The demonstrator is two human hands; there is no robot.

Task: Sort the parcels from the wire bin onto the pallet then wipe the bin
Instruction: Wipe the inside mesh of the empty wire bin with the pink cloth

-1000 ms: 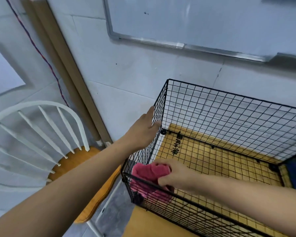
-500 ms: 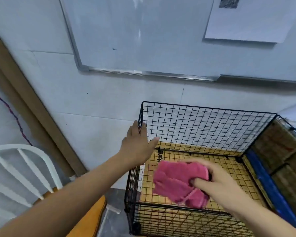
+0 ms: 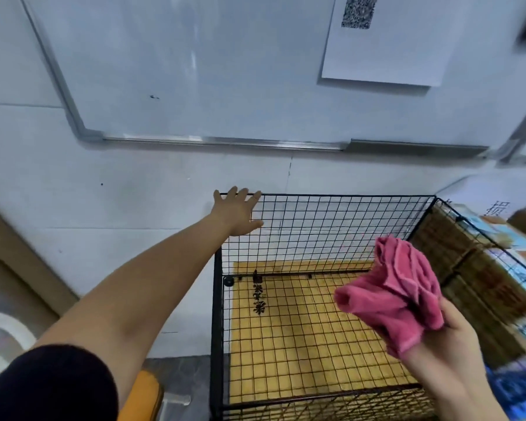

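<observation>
Noted left hand [image 3: 237, 212] spread open at rear left corner of black wire bin [image 3: 346, 196]; noted right hand [image 3: 447, 341] gripping bunched pink cloth [image 3: 398, 299] over bin.

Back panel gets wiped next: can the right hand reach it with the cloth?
Probably yes. The right hand holds the pink cloth over the open-topped wire bin, and nothing lies between it and the back panel. The left hand rests on the far left corner, out of the way.
</observation>
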